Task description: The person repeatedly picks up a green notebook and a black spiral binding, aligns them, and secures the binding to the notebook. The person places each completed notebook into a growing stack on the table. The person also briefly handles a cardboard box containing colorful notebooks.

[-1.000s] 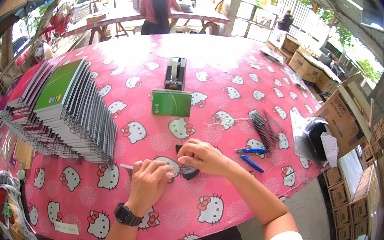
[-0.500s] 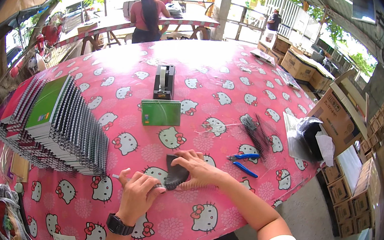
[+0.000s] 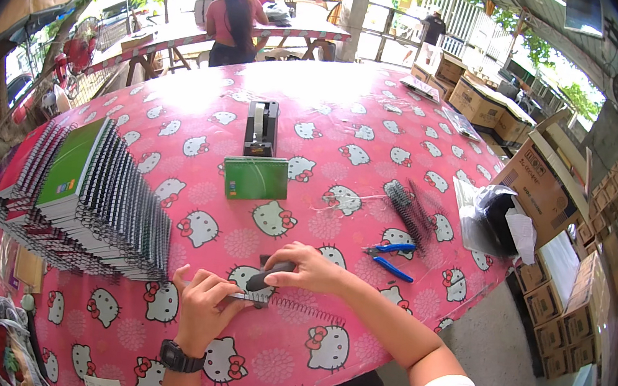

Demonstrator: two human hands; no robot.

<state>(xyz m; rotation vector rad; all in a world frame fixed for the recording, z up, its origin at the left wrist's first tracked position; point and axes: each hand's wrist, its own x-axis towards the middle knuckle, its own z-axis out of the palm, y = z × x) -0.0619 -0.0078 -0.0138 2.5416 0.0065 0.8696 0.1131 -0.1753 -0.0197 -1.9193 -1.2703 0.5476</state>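
Observation:
My left hand (image 3: 209, 300), with a black watch on its wrist, pinches a thin pale strip (image 3: 238, 295), perhaps a notebook seen edge-on. My right hand (image 3: 306, 267) is closed on a dark grey rounded block (image 3: 264, 279), which sits against the strip's right end. From there a loose dark spiral coil (image 3: 310, 311) runs right across the pink tablecloth. Just beyond my hands stands a small green notebook (image 3: 257, 179) before a black tape dispenser (image 3: 261, 129). To the right lie blue-handled cutters (image 3: 392, 259) and a heap of dark spiral coils (image 3: 409, 213).
Tall stacks of spiral-bound notebooks (image 3: 105, 191) rise on the left. A black bundle in clear plastic (image 3: 497, 220) lies at the right table edge, near cardboard boxes (image 3: 538, 182). A shoe in plastic (image 3: 12, 346) is at lower left. Other people (image 3: 236, 18) are by a far table.
The dark block has tipped over from upright to lying slanted, with my right hand on it. The coil at its right now shows uncovered. My left hand has moved slightly left.

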